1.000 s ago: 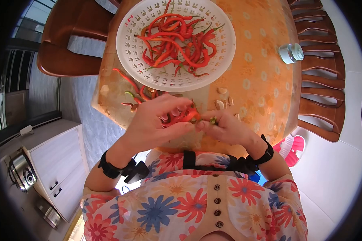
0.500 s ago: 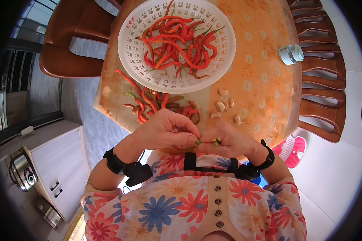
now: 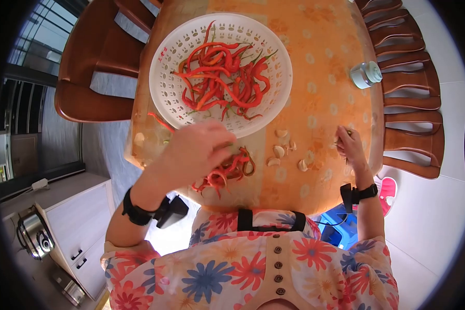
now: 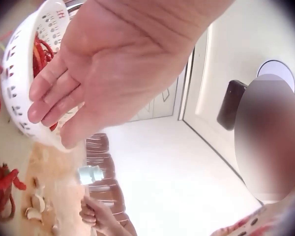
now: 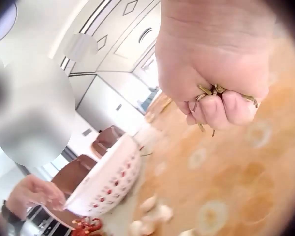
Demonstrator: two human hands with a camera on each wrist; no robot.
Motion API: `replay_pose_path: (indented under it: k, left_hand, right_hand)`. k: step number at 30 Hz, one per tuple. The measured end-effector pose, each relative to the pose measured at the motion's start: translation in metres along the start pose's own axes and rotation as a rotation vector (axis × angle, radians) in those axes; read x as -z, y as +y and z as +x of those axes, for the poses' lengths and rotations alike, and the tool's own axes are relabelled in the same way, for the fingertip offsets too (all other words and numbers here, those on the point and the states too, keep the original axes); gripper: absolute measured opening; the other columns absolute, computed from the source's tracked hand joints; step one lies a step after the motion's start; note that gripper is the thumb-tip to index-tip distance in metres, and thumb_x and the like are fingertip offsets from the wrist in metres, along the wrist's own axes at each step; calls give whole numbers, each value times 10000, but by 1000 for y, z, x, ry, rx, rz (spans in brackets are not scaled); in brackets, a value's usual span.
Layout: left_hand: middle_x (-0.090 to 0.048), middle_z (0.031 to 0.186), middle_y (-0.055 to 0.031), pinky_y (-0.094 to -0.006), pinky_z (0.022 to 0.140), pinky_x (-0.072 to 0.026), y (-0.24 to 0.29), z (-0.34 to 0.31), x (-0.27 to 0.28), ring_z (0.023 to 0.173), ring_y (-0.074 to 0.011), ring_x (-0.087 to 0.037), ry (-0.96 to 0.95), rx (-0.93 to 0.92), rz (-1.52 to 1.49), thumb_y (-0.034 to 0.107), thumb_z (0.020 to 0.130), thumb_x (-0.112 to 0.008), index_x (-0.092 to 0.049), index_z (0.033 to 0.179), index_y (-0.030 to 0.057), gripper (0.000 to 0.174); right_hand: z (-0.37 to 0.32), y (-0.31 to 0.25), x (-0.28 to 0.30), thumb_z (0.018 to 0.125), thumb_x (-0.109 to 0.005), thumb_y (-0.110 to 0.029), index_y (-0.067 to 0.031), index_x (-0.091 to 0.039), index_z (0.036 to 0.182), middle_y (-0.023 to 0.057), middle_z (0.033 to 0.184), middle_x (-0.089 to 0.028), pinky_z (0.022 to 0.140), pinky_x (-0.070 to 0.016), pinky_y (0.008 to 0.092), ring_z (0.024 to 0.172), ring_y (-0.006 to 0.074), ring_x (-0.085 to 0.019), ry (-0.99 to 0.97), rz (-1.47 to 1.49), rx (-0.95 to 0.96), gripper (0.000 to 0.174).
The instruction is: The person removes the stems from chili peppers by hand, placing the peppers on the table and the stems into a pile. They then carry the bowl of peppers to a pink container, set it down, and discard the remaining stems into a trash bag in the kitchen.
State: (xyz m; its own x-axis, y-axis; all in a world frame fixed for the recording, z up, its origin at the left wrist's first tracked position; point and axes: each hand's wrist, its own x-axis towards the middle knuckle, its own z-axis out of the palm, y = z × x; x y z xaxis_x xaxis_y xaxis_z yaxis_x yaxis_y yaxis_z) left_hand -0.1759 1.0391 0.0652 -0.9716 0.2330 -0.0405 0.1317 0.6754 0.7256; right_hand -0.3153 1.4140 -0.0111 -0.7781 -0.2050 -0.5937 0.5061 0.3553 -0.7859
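Note:
My left hand [image 3: 199, 150] hovers over the near side of the white colander [image 3: 157, 106], above loose red chili peppers on the table. In the left wrist view its palm faces the camera, fingers fairly straight with nothing between them. Over the right side of the table, my right hand [image 3: 351, 145] is curled into a fist. The right wrist view shows it gripping several green chili stems [image 5: 216, 89], their ends poking out between the fingers. A heap of red chili peppers [image 3: 237, 164] lies near the table's front edge. More red chilies [image 3: 212, 72] fill the colander's middle.
Several garlic cloves [image 3: 279, 151] lie on the table between my hands. A pale-lidded jar [image 3: 366, 75] stands at the right edge. Wooden chairs [image 3: 413, 93] line the right side, and another chair [image 3: 95, 64] is at the left.
My hands have parted from working together over a chili. The left has moved up and left toward the colander, now without a chili; the right has swung out right with stems in its fist.

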Motion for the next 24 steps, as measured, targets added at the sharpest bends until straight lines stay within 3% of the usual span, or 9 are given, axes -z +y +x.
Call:
replay_pose_path:
  k: [5, 7, 11, 15, 18, 20, 21, 22, 24]
  left_hand:
    - [-511, 1123, -134, -363, 833, -447, -32, 52, 26, 997, -303, -519, 21, 22, 295, 107, 636, -695, -554, 1069, 91, 456]
    - [-375, 1284, -155, -409, 913, -401, -61, 75, 20, 1130, -355, -412, 0, 25, 633, 185, 560, -752, -454, 1209, 141, 715]
    - [-252, 1370, -168, -463, 896, -413, -61, 108, 9, 1168, -419, -353, -185, 152, 768, 251, 461, -797, -367, 1289, 186, 935]
    - [-243, 1372, -177, -449, 873, -434, -67, 122, -1, 1144, -427, -371, -184, 169, 785, 227, 487, -787, -368, 1290, 195, 906]
    - [-307, 1336, -144, -416, 823, -470, -73, 126, 9, 1131, -364, -420, -238, 141, 825, 144, 573, -750, -346, 1312, 181, 843]
    - [-429, 1256, -143, -394, 820, -459, -82, 128, 21, 1018, -302, -520, -125, 137, 654, 53, 568, -710, -457, 1225, 155, 712]
    - [-568, 1027, -92, -347, 752, -471, -91, 128, 30, 886, -219, -579, -13, 48, 600, -45, 581, -642, -527, 1142, 106, 593]
    - [-568, 1027, -92, -347, 752, -471, -100, 129, 39, 886, -219, -579, -21, 45, 605, -45, 581, -642, -527, 1142, 106, 593]
    - [-587, 862, -59, -286, 689, -469, -108, 129, 58, 794, -154, -577, 4, 223, 218, -99, 597, -578, -554, 1082, 47, 507]
  right_hand:
    - [10, 35, 32, 900, -467, -286, -106, -444, 704, -69, 456, -246, 318, -143, 216, 333, 44, -213, 176, 183, -70, 268]
    - [12, 37, 33, 899, -465, -282, -109, -441, 705, -68, 456, -242, 319, -137, 216, 334, 50, -213, 190, 262, -90, 261]
    - [14, 38, 39, 892, -466, -261, -111, -441, 703, -66, 453, -230, 324, -128, 216, 333, 54, -214, 177, 351, -136, 243]
    - [15, 41, 44, 887, -465, -247, -108, -442, 703, -65, 453, -232, 324, -131, 216, 332, 54, -219, 157, 348, -158, 232]
    - [15, 41, 44, 886, -471, -253, -107, -440, 704, -65, 456, -241, 324, -135, 214, 334, 52, -228, 158, 345, -152, 236]
    - [16, 43, 46, 885, -473, -258, -106, -440, 705, -65, 459, -246, 325, -136, 211, 336, 52, -232, 144, 357, -147, 238]
    - [16, 43, 46, 884, -476, -263, -106, -439, 706, -65, 461, -251, 326, -137, 209, 338, 51, -237, 131, 359, -140, 241]
    - [16, 43, 45, 884, -476, -263, -106, -439, 706, -65, 461, -251, 326, -137, 209, 338, 51, -237, 132, 368, -144, 241]
    - [15, 40, 45, 886, -476, -269, -110, -441, 708, -67, 466, -252, 328, -139, 205, 341, 48, -235, 131, 356, -151, 241]
